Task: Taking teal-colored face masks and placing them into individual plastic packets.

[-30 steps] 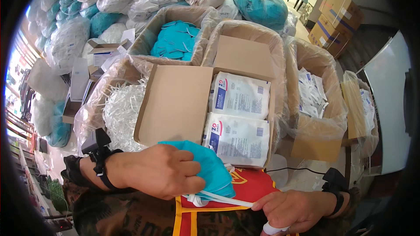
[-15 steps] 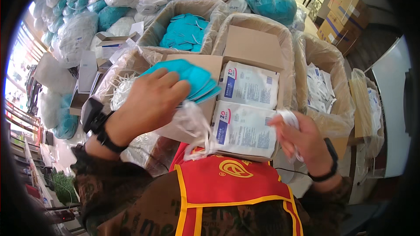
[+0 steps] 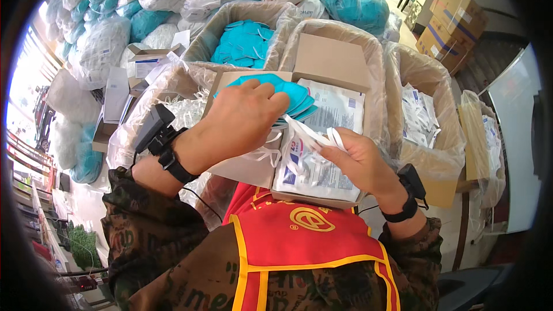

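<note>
My left hand (image 3: 239, 116) is closed on a fanned stack of teal face masks (image 3: 294, 93), held above an open cardboard box (image 3: 329, 57). White elastic straps (image 3: 311, 133) run from the stack's lower side to my right hand (image 3: 364, 162), whose thumb and fingers pinch them. More strap loops hang below my left hand. Inside the box lie two white printed packs (image 3: 340, 108), side by side and partly covered by the masks, the straps and my right hand.
Behind stands a lined carton of loose teal masks (image 3: 242, 43). A lined carton (image 3: 435, 158) at right holds small white packets (image 3: 419, 116). White straps (image 3: 184, 112) fill a bag-lined box at left. Stuffed plastic bags (image 3: 103, 46) pile up far left; stacked cartons (image 3: 452, 29) stand far right.
My right hand has moved left and up from the box's right edge, bringing its straps close to the masks. My left hand has carried the masks right, over the packs.
</note>
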`<act>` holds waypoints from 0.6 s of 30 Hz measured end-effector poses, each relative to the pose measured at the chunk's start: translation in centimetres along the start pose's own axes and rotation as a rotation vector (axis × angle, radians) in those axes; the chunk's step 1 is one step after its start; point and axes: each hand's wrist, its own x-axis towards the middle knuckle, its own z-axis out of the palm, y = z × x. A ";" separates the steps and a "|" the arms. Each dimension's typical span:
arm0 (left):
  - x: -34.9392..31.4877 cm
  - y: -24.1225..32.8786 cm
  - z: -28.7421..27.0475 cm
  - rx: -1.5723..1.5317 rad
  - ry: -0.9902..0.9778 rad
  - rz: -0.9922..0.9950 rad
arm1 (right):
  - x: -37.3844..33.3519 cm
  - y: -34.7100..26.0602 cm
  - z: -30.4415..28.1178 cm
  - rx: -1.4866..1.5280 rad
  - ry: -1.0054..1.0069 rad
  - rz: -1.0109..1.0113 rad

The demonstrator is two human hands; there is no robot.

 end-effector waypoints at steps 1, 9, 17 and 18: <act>-0.1 0.2 0.4 0.003 0.003 -0.001 | -0.4 -1.4 -0.4 0.091 -0.086 0.090; 0.6 3.3 1.3 -0.486 -0.152 -0.032 | 0.1 -5.0 -0.8 -0.758 0.046 -0.477; -3.2 4.4 -2.9 -0.405 -0.238 0.373 | -3.0 -7.8 -1.5 -0.951 -0.431 -0.493; -3.9 4.5 -4.0 -0.400 -0.229 0.436 | -4.0 -8.4 -1.9 -0.953 -0.425 -0.493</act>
